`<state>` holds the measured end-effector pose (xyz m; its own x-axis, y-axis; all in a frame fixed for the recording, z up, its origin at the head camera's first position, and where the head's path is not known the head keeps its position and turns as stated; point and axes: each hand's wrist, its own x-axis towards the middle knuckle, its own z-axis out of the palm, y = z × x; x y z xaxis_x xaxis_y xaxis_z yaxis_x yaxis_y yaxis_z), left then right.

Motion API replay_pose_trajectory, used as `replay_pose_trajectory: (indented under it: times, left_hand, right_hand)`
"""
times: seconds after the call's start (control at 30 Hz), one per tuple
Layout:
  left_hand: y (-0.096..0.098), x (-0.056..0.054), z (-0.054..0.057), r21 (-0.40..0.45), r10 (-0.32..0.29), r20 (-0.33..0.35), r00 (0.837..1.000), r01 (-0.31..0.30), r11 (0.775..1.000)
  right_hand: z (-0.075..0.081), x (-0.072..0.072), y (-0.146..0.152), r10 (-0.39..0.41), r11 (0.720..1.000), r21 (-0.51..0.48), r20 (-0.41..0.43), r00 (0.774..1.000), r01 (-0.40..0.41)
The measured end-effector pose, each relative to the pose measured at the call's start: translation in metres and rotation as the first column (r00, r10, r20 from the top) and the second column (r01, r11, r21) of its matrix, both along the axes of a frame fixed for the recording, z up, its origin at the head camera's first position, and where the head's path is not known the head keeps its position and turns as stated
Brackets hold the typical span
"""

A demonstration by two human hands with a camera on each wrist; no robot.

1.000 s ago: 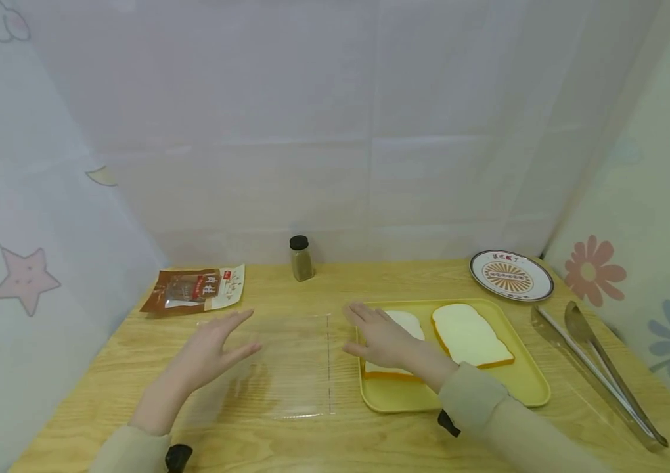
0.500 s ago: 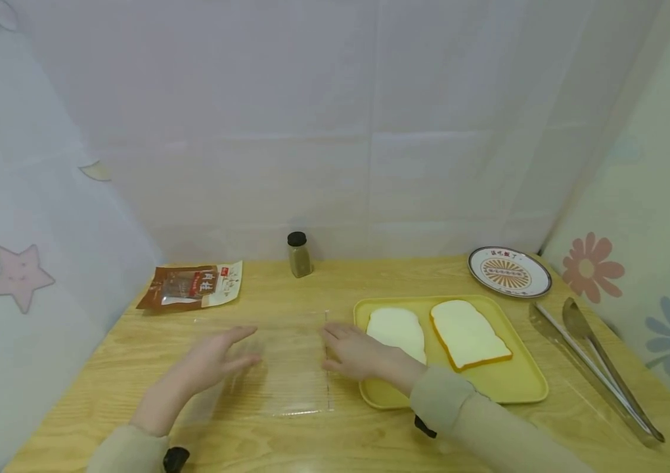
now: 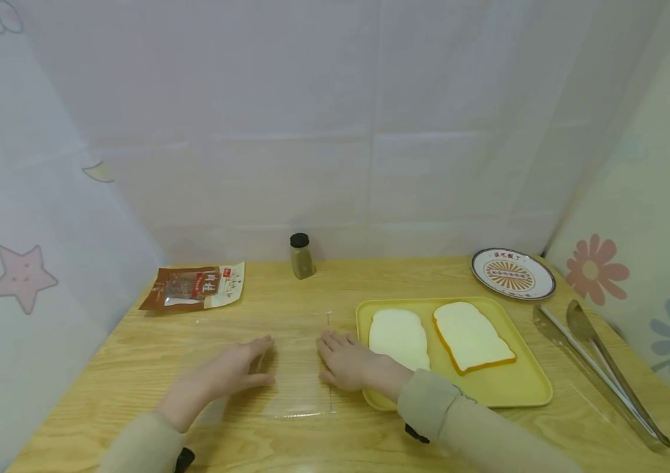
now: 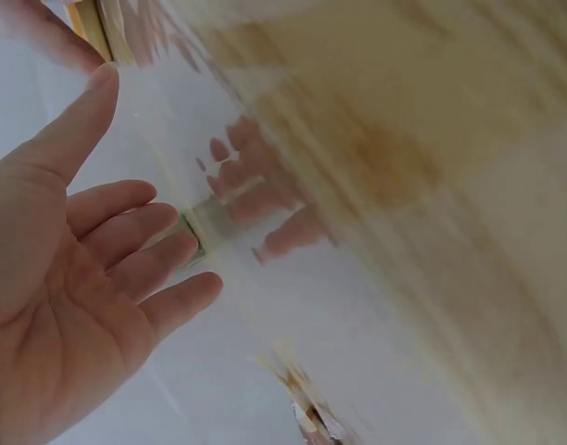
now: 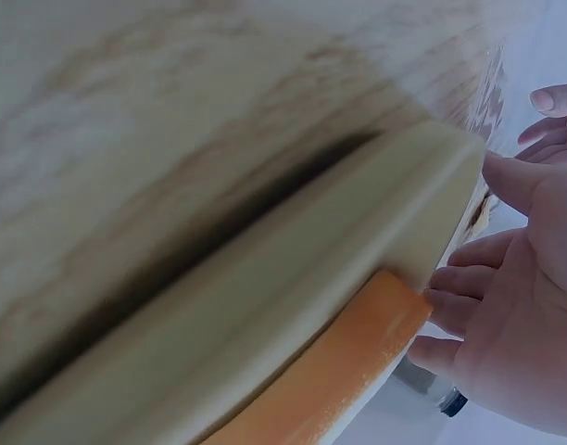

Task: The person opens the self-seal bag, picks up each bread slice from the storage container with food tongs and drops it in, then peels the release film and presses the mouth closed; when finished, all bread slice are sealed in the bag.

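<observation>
My left hand (image 3: 225, 373) hovers with loosely bent fingers over a clear plastic sheet (image 3: 296, 394) lying on the wooden table; in the left wrist view its palm (image 4: 70, 324) faces the camera and holds nothing. Close to the sheet's right edge is my right hand (image 3: 349, 363), fingers extended, between the sheet and a yellow tray (image 3: 477, 391). Whether its fingertips touch the sheet I cannot tell. Two bread slices lie in the tray: a left slice (image 3: 399, 335), its lower end partly hidden by my right forearm, and a right slice (image 3: 472, 336). The right wrist view shows an orange crust (image 5: 325, 371) beside that hand.
A brown-and-white food packet (image 3: 193, 288) lies at the back left. Against the rear wall stands a small jar (image 3: 301, 257) with a black lid. A patterned plate (image 3: 512, 274) sits at the back right, with metal tongs (image 3: 601, 368) along the right side.
My right hand has moved left, from over the left bread slice to the sheet's right edge. My left hand has shifted slightly right and down. The objects stay put.
</observation>
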<state>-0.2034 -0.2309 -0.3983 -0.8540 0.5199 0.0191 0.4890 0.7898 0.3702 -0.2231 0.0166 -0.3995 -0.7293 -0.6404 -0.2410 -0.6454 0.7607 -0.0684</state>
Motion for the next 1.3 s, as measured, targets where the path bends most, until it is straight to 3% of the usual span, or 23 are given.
replay_pose_trajectory:
  times: [0.37, 0.53, 0.67, 0.9, 1.3]
  left_hand:
    - [0.001, -0.003, -0.007, -0.033, 0.046, 0.057, 0.997, -0.044, 0.998]
    - [0.003, -0.002, -0.005, -0.042, 0.042, -0.002, 0.999, -0.042, 0.998]
    - [0.004, -0.003, -0.003, -0.051, -0.007, -0.075, 0.997, 0.003, 0.999]
    - [0.004, -0.007, -0.005, -0.068, -0.056, -0.125, 0.991, 0.048, 0.997]
    - [0.009, -0.007, -0.008, -0.138, -0.099, -0.288, 0.953, 0.061, 0.989]
  right_hand:
    - [0.001, 0.003, -0.005, -0.042, 0.998, 0.052, 0.065, 0.997, 0.039]
    - [0.003, 0.004, -0.006, -0.048, 0.996, 0.071, 0.053, 0.997, 0.044]
    - [0.005, 0.005, -0.007, -0.049, 0.997, 0.068, 0.047, 0.998, 0.046]
    - [0.004, 0.004, -0.008, -0.065, 0.997, 0.053, 0.072, 0.995, 0.061]
    - [-0.002, -0.008, -0.01, 0.028, 0.999, -0.041, -0.013, 1.0, -0.029]
